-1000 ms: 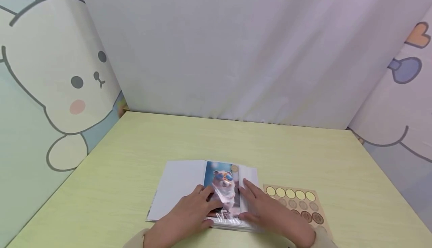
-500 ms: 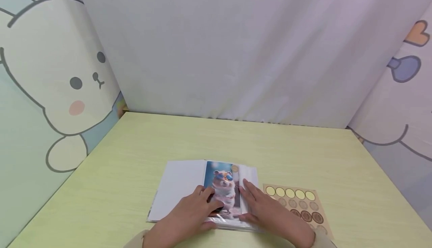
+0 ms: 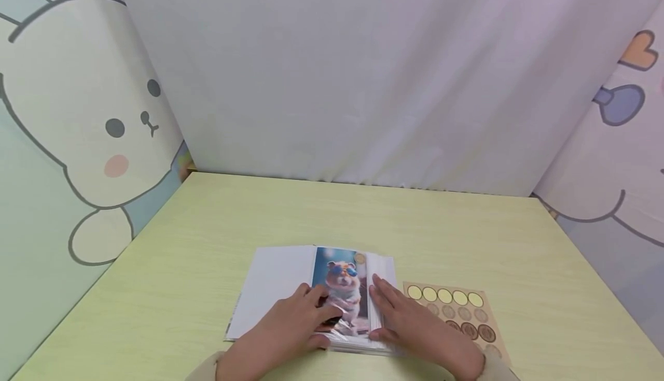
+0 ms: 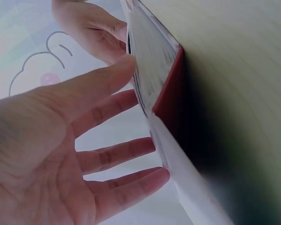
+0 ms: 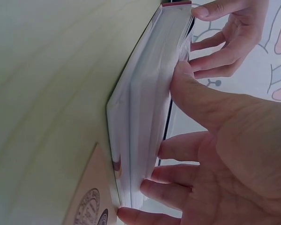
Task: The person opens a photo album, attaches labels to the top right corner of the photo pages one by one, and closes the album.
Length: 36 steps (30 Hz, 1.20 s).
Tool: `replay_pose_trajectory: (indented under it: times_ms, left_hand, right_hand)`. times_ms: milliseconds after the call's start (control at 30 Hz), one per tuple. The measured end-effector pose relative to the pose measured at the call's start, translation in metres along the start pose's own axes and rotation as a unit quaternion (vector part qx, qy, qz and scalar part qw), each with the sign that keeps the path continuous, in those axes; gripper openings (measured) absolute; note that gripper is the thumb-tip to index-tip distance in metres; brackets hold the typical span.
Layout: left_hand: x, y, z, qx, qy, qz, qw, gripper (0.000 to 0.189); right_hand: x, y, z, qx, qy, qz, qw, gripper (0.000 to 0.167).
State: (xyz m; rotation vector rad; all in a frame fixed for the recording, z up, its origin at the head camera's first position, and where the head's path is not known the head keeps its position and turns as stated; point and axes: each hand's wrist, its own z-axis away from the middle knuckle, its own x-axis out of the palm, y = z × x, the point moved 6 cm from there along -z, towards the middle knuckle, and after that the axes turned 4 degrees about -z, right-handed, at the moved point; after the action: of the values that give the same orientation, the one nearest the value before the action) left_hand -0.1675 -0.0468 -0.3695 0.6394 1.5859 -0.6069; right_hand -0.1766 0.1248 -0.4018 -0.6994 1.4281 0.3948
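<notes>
An album [image 3: 275, 289] lies spread on the table, its white inner cover to the left and a thick stack of pages [image 5: 147, 93] to the right. On the top page, a clear sleeve holds a picture of a hamster in sunglasses [image 3: 343, 294], with a round tan sticker [image 3: 359, 258] near its upper right corner. My left hand [image 3: 285, 326] rests its fingertips on the picture's lower left, thumb by the front edge. Along the picture's right border, my right hand [image 3: 415, 323] presses with extended fingers. Neither hand grips anything.
Right of the album lies a brown sheet of round stickers [image 3: 474, 298], partly covered by the right hand and forearm. A pale curtain [image 3: 332, 81] hangs behind the table [image 3: 249, 208], with cartoon-printed panels at both sides.
Both hands stay nearly in place. The glare and wrinkles over the hamster picture have lessened, so it shows more clearly.
</notes>
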Motion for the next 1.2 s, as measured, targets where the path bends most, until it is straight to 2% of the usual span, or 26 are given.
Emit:
replay_pose_trajectory:
  times_ms: [167,433,1200]
  left_hand:
    - [-0.0002,-0.0022,-0.0008,-0.006,-0.018,0.021,0.9996,0.037]
    - [0.0016,-0.0046,-0.0004,-0.007,-0.021,0.032,0.9992,0.036]
    - [-0.0052,-0.0028,-0.0007,0.006,0.000,0.023,0.9997,0.035]
  right_hand:
    - [-0.0015,0.0000,-0.0004,-0.003,0.002,0.002,1.0000,0.079]
    - [-0.0004,0.0010,-0.0011,0.005,-0.007,-0.008,0.9999,0.081]
    - [-0.0012,0.0021,-0.0004,0.005,-0.007,0.003,1.0000,0.081]
